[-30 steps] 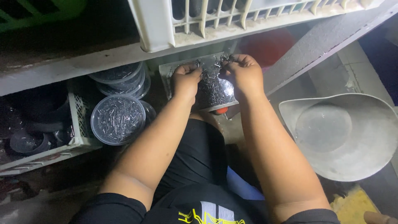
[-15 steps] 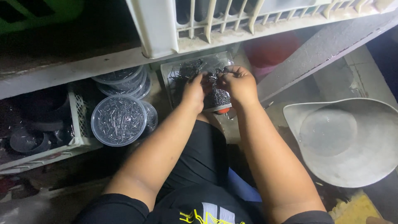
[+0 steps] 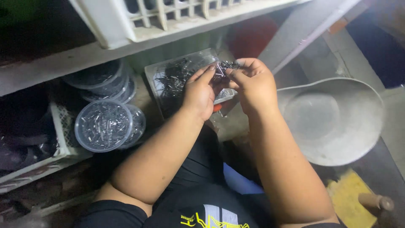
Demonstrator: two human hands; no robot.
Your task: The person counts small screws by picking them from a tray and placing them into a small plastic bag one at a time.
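The small pins [image 3: 225,66] pinched between the left hand [image 3: 199,92] and the right hand [image 3: 252,82] look like dark, faintly glinting metal, and the box [image 3: 168,78] behind them is clear, glossy plastic. The round tubs [image 3: 103,126] beside it are the same transparent plastic with smooth, shiny lids, while the crate [image 3: 139,17] above is matt white plastic with moulded slats. The wide pan [image 3: 337,122] at the right looks like dull grey metal with a scuffed, dusty surface, and the shirt [image 3: 198,211] is soft black cloth with a matt finish.
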